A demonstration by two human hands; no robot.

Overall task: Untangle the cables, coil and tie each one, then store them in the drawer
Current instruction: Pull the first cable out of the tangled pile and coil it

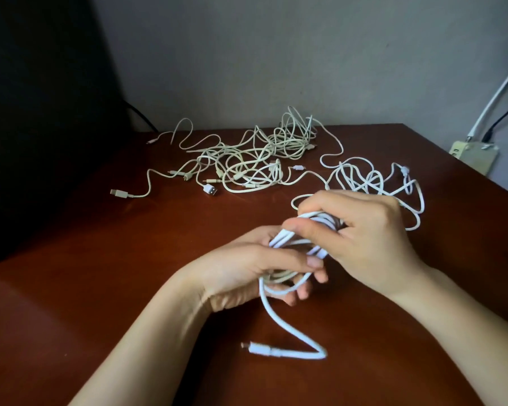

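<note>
The left hand lay palm up just above the reddish-brown counter, its fingers curled round the lower loops of a white cable wound into a coil. The right hand closed over the coil's upper end, thumb and fingers wrapped about the strands. Much of the coil was hidden inside the two hands. A loose tail dropped from the left hand to the counter, bent sharply and ended in a small connector too blurred to identify. Behind the right hand lay a loose white heap, partly covered by the knuckles; whether it joined the coil could not be told. Farther back sprawled a tangle of cream cables, with a white USB plug and a cream USB plug at its near-left edge, any marking on them too small to read. By the wall at right sat a pale power strip, the dark marks on its end unreadable. A dark shape at left was lost in shadow.
</note>
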